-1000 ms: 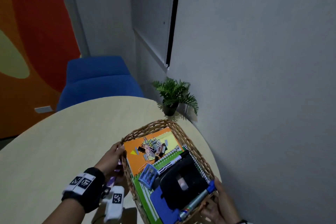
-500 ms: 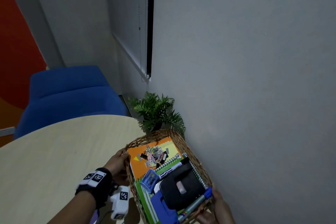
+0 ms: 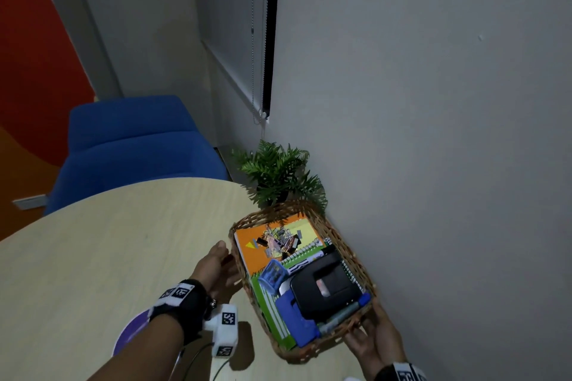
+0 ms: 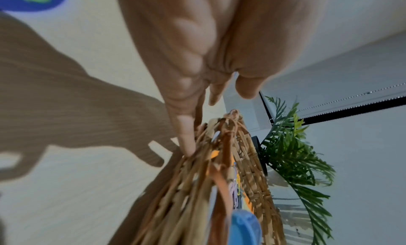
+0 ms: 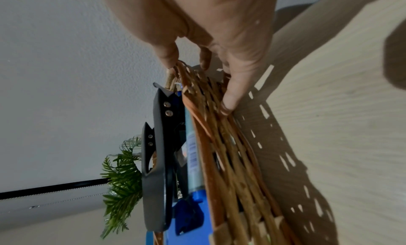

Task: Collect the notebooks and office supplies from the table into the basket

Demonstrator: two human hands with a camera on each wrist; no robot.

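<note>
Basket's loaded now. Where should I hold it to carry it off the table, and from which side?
Judging by its long, shallow shape, take the wicker basket by its two short end rims, coming in from outside: left hand at the orange notebook end, right hand at the hole punch end.
</note>
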